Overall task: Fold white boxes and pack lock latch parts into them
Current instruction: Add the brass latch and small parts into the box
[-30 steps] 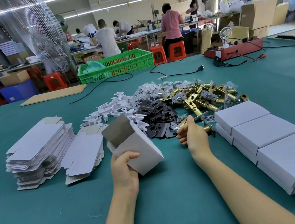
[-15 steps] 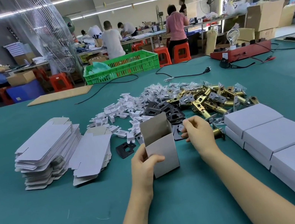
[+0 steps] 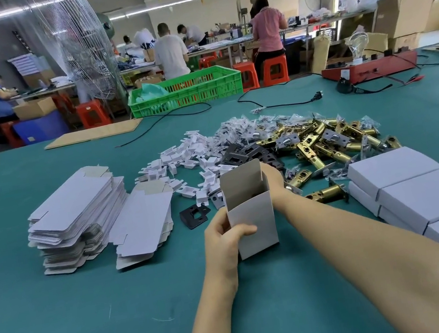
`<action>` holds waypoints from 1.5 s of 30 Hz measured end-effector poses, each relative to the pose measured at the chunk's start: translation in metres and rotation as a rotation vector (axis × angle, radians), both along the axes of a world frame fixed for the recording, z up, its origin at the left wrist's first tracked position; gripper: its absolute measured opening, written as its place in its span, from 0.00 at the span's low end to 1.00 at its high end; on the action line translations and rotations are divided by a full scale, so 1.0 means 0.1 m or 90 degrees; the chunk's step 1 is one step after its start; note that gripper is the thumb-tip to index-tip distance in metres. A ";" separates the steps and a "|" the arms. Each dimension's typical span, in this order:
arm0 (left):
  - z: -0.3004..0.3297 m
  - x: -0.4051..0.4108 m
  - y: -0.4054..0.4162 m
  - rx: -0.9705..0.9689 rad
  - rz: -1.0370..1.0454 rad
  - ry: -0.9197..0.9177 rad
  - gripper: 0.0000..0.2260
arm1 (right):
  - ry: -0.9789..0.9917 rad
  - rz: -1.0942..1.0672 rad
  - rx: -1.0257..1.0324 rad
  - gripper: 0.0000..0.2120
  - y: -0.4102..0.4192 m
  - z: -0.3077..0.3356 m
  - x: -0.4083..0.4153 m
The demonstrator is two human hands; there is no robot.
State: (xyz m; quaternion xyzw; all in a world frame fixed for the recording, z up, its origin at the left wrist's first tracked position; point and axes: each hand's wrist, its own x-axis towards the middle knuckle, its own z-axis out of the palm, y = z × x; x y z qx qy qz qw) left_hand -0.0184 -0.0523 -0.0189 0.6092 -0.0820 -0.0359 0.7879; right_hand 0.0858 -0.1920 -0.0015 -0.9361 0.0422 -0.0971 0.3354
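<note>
1. The right hand (image 3: 272, 179) sits mostly hidden behind the upright white cardboard box (image 3: 252, 220); only its back and wrist show, so its fingers and whatever they hold cannot be made out.
2. The closed white boxes (image 3: 431, 190) at the right run off the frame edge.
3. The left hand (image 3: 224, 238) grips the open-topped box, thumb curled across its front face, holding it upright over the teal-covered bench (image 3: 92, 318).
4. Behind the box lie brass lock latch parts (image 3: 322, 146), black metal strike plates (image 3: 242, 153) and small white plastic pieces (image 3: 183, 163); flat white box blanks (image 3: 80, 207) are stacked at the left.
</note>
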 end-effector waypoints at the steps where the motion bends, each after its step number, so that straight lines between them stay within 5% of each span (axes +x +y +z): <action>1: 0.00 0.00 0.00 0.000 -0.002 -0.001 0.17 | 0.017 -0.017 0.005 0.20 0.02 -0.01 0.03; 8: -0.01 0.01 0.01 -0.002 -0.009 -0.005 0.18 | 0.043 -0.064 0.024 0.20 0.08 -0.07 0.09; 21: 0.01 -0.02 -0.01 -0.011 -0.002 0.010 0.14 | -0.262 -0.005 0.433 0.05 -0.60 0.52 -0.99; 28: 0.02 -0.06 -0.05 0.007 -0.065 -0.027 0.16 | -0.300 0.143 0.291 0.05 -0.62 1.13 -1.37; 39: 0.02 -0.09 -0.05 0.001 -0.100 -0.045 0.19 | -0.220 0.327 -0.169 0.04 -0.22 1.22 -1.38; 45: 0.02 -0.09 -0.05 0.001 -0.099 -0.042 0.19 | -0.177 0.329 -0.205 0.05 -0.18 1.18 -1.33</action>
